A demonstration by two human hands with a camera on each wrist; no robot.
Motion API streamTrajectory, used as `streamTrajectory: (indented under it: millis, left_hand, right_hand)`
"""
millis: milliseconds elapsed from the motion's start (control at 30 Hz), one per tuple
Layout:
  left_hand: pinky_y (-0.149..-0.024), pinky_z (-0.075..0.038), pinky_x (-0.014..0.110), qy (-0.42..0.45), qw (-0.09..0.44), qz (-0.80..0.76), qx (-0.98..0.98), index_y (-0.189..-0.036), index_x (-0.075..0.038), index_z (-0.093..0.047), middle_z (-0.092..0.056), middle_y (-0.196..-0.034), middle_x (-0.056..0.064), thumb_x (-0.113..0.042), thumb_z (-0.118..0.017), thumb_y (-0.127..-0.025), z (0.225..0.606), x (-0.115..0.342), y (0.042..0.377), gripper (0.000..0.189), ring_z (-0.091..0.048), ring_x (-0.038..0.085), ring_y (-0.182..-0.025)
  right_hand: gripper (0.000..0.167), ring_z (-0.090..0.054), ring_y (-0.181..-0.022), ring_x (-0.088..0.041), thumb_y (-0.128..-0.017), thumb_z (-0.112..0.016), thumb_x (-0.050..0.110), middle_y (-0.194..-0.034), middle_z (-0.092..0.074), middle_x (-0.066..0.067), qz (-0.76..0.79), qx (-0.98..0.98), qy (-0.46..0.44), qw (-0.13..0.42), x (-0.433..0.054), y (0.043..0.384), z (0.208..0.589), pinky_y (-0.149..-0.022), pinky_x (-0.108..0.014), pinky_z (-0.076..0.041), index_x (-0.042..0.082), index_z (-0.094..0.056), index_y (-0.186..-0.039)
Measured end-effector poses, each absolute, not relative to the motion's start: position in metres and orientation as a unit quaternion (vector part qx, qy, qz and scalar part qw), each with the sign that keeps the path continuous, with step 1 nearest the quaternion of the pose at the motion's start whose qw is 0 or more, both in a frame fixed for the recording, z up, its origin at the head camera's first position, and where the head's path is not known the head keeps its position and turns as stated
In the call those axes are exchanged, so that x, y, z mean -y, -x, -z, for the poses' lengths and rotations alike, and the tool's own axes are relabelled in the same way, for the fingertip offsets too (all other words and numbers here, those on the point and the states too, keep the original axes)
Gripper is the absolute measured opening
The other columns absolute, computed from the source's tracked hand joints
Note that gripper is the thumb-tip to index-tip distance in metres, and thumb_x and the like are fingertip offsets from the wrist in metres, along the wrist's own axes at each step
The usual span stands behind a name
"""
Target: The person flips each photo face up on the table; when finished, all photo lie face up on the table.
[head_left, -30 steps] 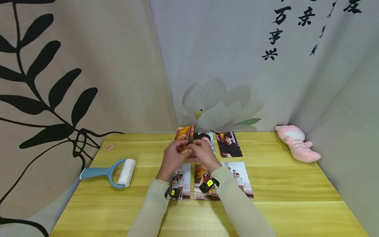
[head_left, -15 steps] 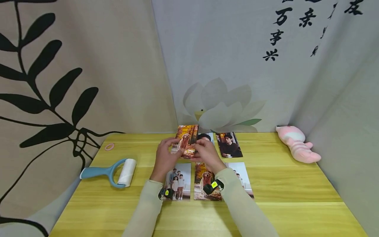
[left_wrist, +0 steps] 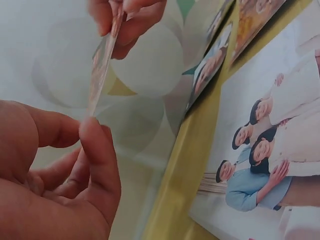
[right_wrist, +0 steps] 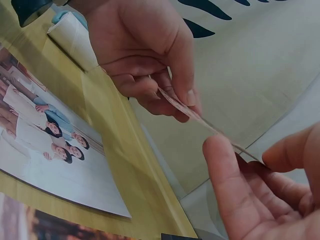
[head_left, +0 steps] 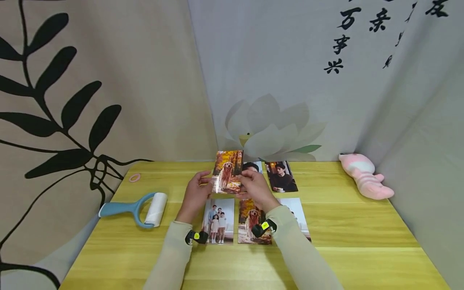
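Note:
A dog photo, with a golden retriever among autumn leaves, is held up toward the back of the table. My left hand pinches its left edge between thumb and fingers, while my right hand pinches its right edge. Both wrist views show the photo nearly edge-on. On the table lie a family photo, another dog photo and a second family photo in the near row. Behind are a portrait photo, partly covered, and a photo of a seated person.
A lint roller with a blue handle lies on the left of the table. Behind it is a small pink ring. A pink plush toy rests at the back right, near the curtain.
The hands have drawn apart, the left one moving left. Between them the dog photo, largely covered by the fingers a second ago, now faces the head camera in full.

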State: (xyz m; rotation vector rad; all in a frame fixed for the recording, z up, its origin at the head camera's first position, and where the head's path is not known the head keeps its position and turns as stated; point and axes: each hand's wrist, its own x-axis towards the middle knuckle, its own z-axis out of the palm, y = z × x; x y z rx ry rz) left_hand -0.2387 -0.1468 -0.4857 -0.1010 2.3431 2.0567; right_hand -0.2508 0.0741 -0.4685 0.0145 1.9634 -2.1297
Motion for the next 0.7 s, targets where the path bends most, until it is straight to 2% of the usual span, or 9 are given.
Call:
streamTrajectory:
  millis: [200,433,533,700]
  left_hand:
    - [-0.083,-0.064,0.039,0.045,0.020,-0.684,-0.728,-0.144,-0.007,-0.059,-0.062,-0.133,0.020,-0.009,-0.060,-0.107,0.488,0.152,0.240,0.037,-0.063,0.025,-0.102]
    - [-0.073,-0.062,0.024,0.055,0.008,-0.689,-0.722,-0.141,-0.001,-0.062,-0.062,-0.128,0.021,-0.005,-0.061,-0.106,0.490,0.153,0.246,0.035,-0.065,0.015,-0.087]
    - [-0.073,-0.062,0.022,0.059,0.007,-0.690,-0.721,-0.142,-0.001,-0.061,-0.061,-0.128,0.021,-0.005,-0.060,-0.106,0.491,0.155,0.248,0.036,-0.067,0.013,-0.084]
    - [-0.077,-0.063,0.024,0.068,0.013,-0.689,-0.721,-0.143,-0.003,-0.061,-0.061,-0.128,0.020,-0.006,-0.060,-0.107,0.491,0.156,0.253,0.036,-0.068,0.015,-0.091]
  right_hand:
    - [0.038,-0.060,-0.081,-0.019,-0.109,-0.058,0.016,-0.121,-0.058,-0.015,0.735,-0.668,-0.005,0.119,-0.073,0.251,0.470,-0.067,-0.036,-0.066,-0.002,-0.056,-0.143]
    - [0.044,-0.068,-0.080,-0.018,-0.104,-0.062,0.005,-0.114,-0.063,-0.015,0.744,-0.658,0.004,0.117,-0.071,0.250,0.470,-0.071,-0.033,-0.066,-0.004,-0.055,-0.146]
    - [0.043,-0.070,-0.079,-0.017,-0.101,-0.064,0.000,-0.109,-0.065,-0.014,0.743,-0.659,0.010,0.113,-0.072,0.250,0.471,-0.075,-0.033,-0.066,-0.004,-0.057,-0.143]
    - [0.041,-0.073,-0.083,-0.018,-0.100,-0.067,0.001,-0.106,-0.067,-0.014,0.733,-0.672,0.015,0.104,-0.072,0.252,0.478,-0.085,-0.039,-0.066,-0.001,-0.061,-0.140]
